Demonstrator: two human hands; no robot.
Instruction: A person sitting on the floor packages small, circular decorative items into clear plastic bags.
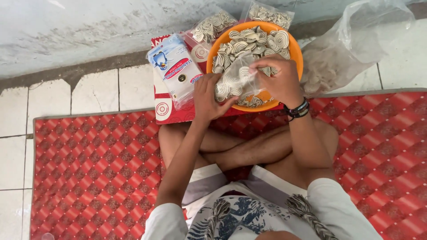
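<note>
I sit cross-legged on a red patterned mat (98, 164). My left hand (209, 98) grips the lower edge of a small clear plastic bag (235, 79) partly filled with pale spiral crackers. My right hand (276, 79), with dark bracelets at the wrist, pinches the bag's top over an orange bowl (297, 58). The bowl is heaped with the same spiral crackers (255, 39).
A pack of clear pouches (175, 66) lies on a red box (163, 109) left of the bowl. Two filled small bags (212, 24) (270, 14) rest behind the bowl. A big clear sack of crackers (347, 49) lies at the right. White floor tiles (93, 91) and a wall (89, 31) border the mat.
</note>
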